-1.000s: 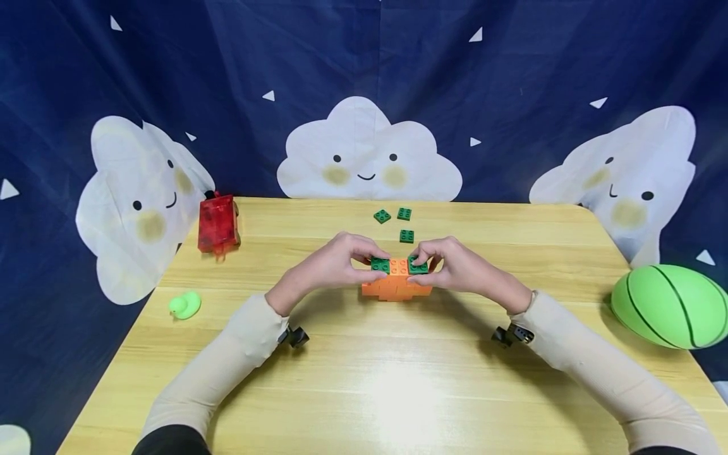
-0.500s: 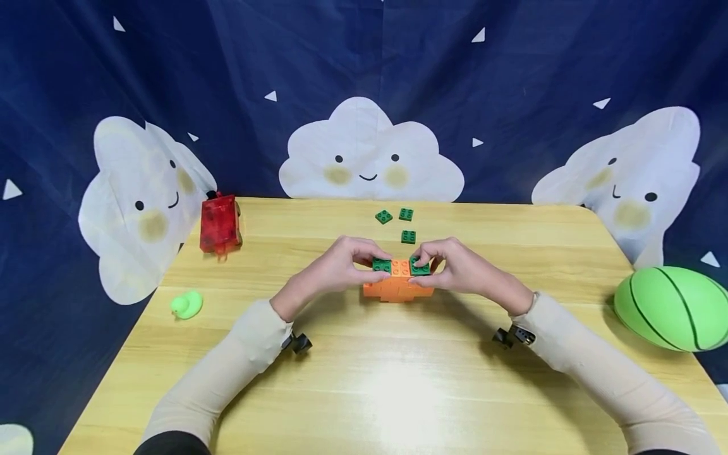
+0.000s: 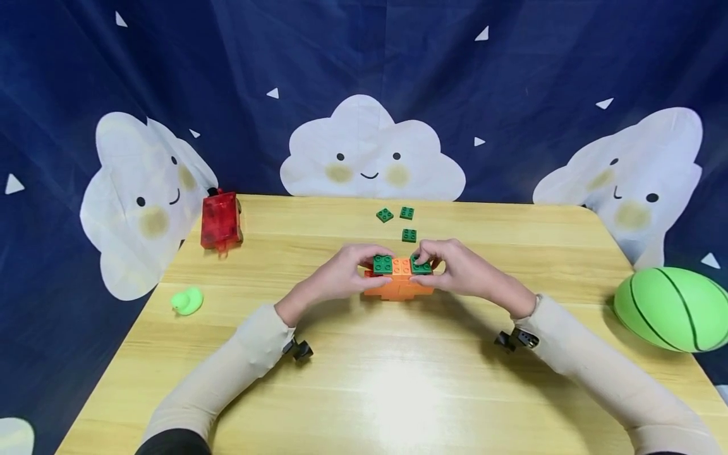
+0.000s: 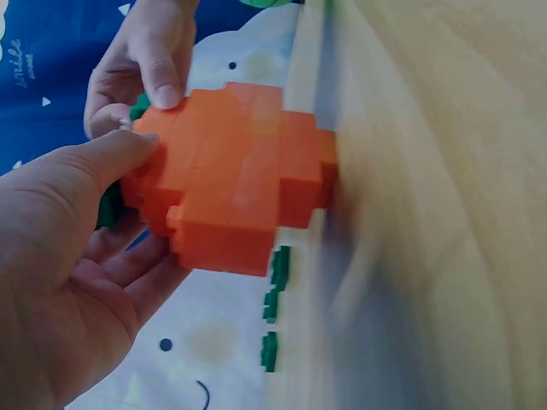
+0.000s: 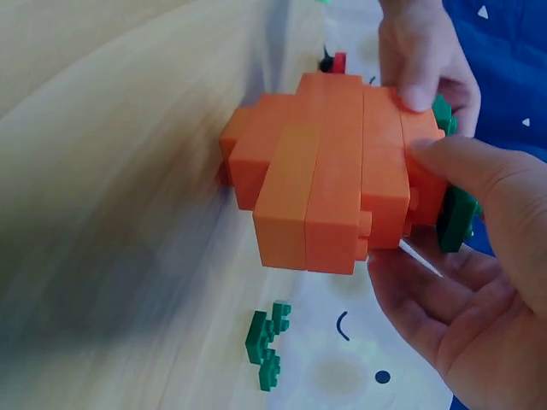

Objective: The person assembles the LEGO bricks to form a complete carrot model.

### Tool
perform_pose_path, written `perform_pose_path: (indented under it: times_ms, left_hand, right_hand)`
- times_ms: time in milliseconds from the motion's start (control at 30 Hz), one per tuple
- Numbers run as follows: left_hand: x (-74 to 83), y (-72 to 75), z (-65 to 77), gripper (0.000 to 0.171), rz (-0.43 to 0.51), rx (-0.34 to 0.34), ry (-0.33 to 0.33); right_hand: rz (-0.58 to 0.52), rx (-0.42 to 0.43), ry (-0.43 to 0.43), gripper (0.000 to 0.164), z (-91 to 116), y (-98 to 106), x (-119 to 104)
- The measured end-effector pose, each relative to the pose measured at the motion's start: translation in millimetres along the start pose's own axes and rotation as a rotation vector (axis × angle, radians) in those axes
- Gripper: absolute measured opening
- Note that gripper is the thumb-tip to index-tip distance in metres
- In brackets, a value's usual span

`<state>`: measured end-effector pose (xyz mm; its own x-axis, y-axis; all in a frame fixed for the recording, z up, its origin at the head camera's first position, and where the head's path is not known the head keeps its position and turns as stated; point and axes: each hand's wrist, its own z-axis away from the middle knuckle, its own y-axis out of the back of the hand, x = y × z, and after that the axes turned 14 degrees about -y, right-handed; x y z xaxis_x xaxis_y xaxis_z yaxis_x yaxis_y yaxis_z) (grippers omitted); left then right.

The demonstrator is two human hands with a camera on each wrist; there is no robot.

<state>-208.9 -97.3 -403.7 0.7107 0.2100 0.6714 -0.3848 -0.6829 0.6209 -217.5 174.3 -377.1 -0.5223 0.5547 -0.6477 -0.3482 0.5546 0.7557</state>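
Note:
An orange toy-block build [image 3: 398,287] stands on the table in the middle of the head view, stepped at its sides. On its top sit a left green block [image 3: 383,264] and a right green block [image 3: 421,265], with orange studs showing between them. My left hand [image 3: 340,273] grips the build at its upper left, thumb [image 4: 120,156] on the front face and fingers behind. From the other side my right hand [image 3: 462,270] holds the upper right, its thumb [image 5: 461,161] on the front and index finger curled over the right green block.
Several loose green blocks, one of them a small square block [image 3: 409,235], lie behind the build. A red translucent toy [image 3: 220,221] stands back left, a green duck [image 3: 188,301] at the left. A green ball [image 3: 671,308] sits at the right edge. A cloud-printed curtain [image 3: 370,57] hangs behind the table [image 3: 318,404].
My left hand has lowered slightly and its fingers have come off the left green block's top, which now shows more fully. The right hand stays about where it was.

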Motion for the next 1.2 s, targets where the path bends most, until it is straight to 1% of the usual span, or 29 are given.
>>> perform_pose_path:
  times_ms: [67, 133, 200, 267, 367, 467, 567, 667, 800, 933, 1033, 1100, 1200]
  left_hand:
    - [-1.1, -1.8, -0.6, 0.039, 0.000, -0.026, 0.022]
    - [-1.6, -2.4, -2.0, 0.039, 0.005, -0.039, 0.039]
    - [-1.6, -1.8, -3.6, 0.038, 0.010, -0.042, 0.052]
    - [-1.1, -0.7, -4.9, 0.038, 0.017, -0.049, 0.058]
    - [-1.2, 0.1, -6.0, 0.038, 0.029, -0.060, 0.070]
    - [-1.3, -0.2, -7.1, 0.038, 0.047, -0.069, 0.075]
    - [-1.5, -0.8, -7.7, 0.039, 0.061, -0.070, 0.080]
    - [-1.4, -0.6, -7.4, 0.040, 0.068, -0.071, 0.090]
    - [-0.7, 0.4, -7.7, 0.039, 0.064, -0.069, 0.094]
    - [0.6, 1.2, -7.9, 0.038, 0.069, -0.070, 0.094]
    - [0.9, 1.6, -7.3, 0.038, 0.077, -0.074, 0.103]
    - [0.3, 1.3, -7.0, 0.038, 0.081, -0.076, 0.107]
    - [0.1, 1.7, -6.7, 0.037, 0.085, -0.073, 0.114]
  right_hand:
    - [0.016, 0.020, 0.014, 0.023, -0.3, 2.8, 0.1]
    - [0.002, 0.048, 0.014, 0.021, -4.0, 8.8, 2.3]
    - [-0.029, 0.064, -0.016, 0.017, -12.2, 17.2, 7.3]
    - [-0.024, 0.065, -0.071, 0.013, -23.6, 25.4, 17.5]
    - [0.067, 0.028, -0.155, 0.011, -43.3, 32.3, 40.0]
    - [0.143, -0.022, -0.214, 0.013, -60.4, 32.2, 62.7]
    - [0.141, -0.071, -0.260, 0.016, -74.7, 26.1, 80.0]
    - [0.128, -0.108, -0.275, 0.022, -85.4, 17.5, 89.8]
    - [0.136, -0.099, -0.248, 0.027, -94.5, 7.2, 92.7]
    - [0.206, -0.073, -0.232, 0.022, -97.3, -0.9, 91.5]
    - [0.248, -0.064, -0.251, 0.017, -95.1, -2.5, 89.3]
    - [0.230, -0.065, -0.258, 0.016, -92.2, 0.1, 86.4]
    - [0.152, -0.060, -0.237, 0.015, -85.7, 9.8, 78.0]
